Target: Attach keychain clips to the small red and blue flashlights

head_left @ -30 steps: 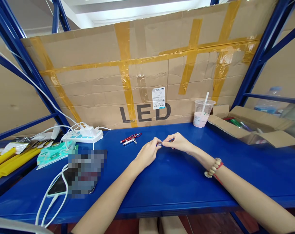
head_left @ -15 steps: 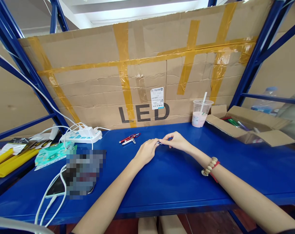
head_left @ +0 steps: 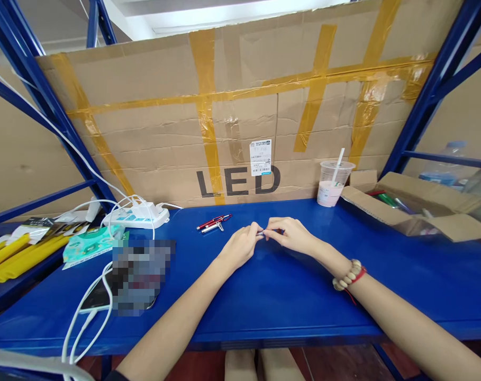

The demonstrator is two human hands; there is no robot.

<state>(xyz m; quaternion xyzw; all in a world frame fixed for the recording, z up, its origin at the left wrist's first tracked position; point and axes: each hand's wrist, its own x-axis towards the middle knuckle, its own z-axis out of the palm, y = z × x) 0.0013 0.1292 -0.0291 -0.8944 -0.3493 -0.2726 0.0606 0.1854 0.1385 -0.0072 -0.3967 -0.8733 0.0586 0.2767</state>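
Observation:
My left hand (head_left: pixel 242 246) is closed, its thumb and fingertips pinching a small silvery piece (head_left: pixel 260 233) above the blue table. From the other side, my right hand (head_left: pixel 291 234) pinches the same piece's right end between thumb and forefinger. Most of the piece is covered by fingers, so its kind cannot be made out. Beyond my left hand lies a red pen (head_left: pixel 214 222) on the table. Just in front of that pen rests a silver pen-like part (head_left: pixel 211 227) with a clip-shaped end.
A cup with a straw (head_left: pixel 330 190) stands at the back right, beside an open cardboard box (head_left: pixel 383 214) of colourful items. To the left are a power strip (head_left: pixel 145 216), a wipes pack (head_left: pixel 91 244), a partly blurred phone (head_left: pixel 99 293) and white cables. Taped cardboard (head_left: pixel 164 143) walls the back.
The fingers of my left hand have curled more tightly around the small silvery piece. My right thumb and forefinger have shifted at its right end. The camera view has moved slightly.

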